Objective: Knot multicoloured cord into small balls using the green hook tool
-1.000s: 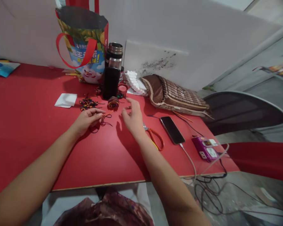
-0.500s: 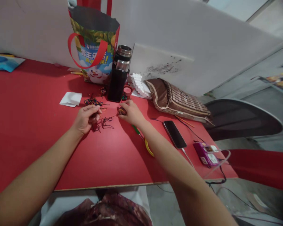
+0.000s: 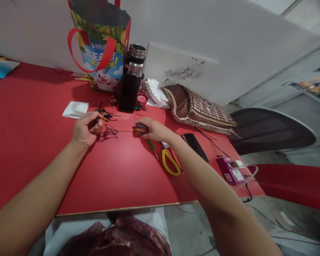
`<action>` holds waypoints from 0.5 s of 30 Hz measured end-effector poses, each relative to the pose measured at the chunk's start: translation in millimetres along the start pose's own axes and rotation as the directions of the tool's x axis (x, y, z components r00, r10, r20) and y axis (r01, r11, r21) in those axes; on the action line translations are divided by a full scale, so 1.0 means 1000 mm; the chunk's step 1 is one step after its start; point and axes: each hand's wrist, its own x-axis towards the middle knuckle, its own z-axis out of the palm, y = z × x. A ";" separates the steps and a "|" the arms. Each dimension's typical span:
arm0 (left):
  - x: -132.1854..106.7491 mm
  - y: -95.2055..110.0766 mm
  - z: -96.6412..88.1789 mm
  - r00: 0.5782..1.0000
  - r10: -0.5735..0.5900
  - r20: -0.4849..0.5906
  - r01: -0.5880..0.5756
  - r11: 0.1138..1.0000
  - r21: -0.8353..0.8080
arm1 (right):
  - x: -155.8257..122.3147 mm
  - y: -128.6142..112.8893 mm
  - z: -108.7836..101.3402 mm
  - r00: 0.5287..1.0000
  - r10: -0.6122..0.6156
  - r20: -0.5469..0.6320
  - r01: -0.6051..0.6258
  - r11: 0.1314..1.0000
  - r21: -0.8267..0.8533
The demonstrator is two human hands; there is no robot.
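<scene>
My right hand is closed round a ball of multicoloured cord on the red table. From the ball a thin dark strand runs left to loose loops of cord. These loops reach up to my left hand, whose fingers are curled in a pinch on the cord; the pinched part is mostly hidden. Just beyond the left fingertips lies a knotted cord piece in black, orange and blue. A green-handled pointed tool rests below the right hand, and scissors with yellow and red handles lie partly under my right forearm.
A dark phone leans upright before a steel flask and a printed bag. Folded white paper lies left. To the right are another phone, a purple power socket and a brown cushion.
My left hand has moved left, away from the right hand, with the cord loops shifting along. My right hand has drawn slightly right and nearer with the ball, uncovering more of the scissors.
</scene>
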 end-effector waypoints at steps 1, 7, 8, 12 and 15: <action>0.002 0.002 -0.001 1.000 0.007 -0.011 -0.007 1.000 -0.010 | 0.000 -0.002 0.000 0.999 0.032 -0.027 -0.032 0.999 0.003; 0.013 0.018 -0.019 0.997 0.054 -0.052 -0.058 0.994 -0.089 | -0.004 0.008 -0.006 0.943 0.204 -0.265 -0.145 0.964 0.223; 0.014 0.021 -0.022 0.997 0.060 -0.049 -0.065 0.992 -0.108 | -0.004 0.012 -0.008 0.935 0.207 -0.289 -0.120 0.949 0.292; 0.016 0.030 -0.030 0.996 0.076 -0.042 -0.081 0.986 -0.146 | -0.009 0.027 -0.012 0.913 0.304 -0.273 -0.117 0.834 0.539; 0.015 0.030 -0.030 0.996 0.074 -0.043 -0.080 0.984 -0.161 | -0.012 0.030 -0.012 0.903 0.360 -0.234 -0.118 0.732 0.672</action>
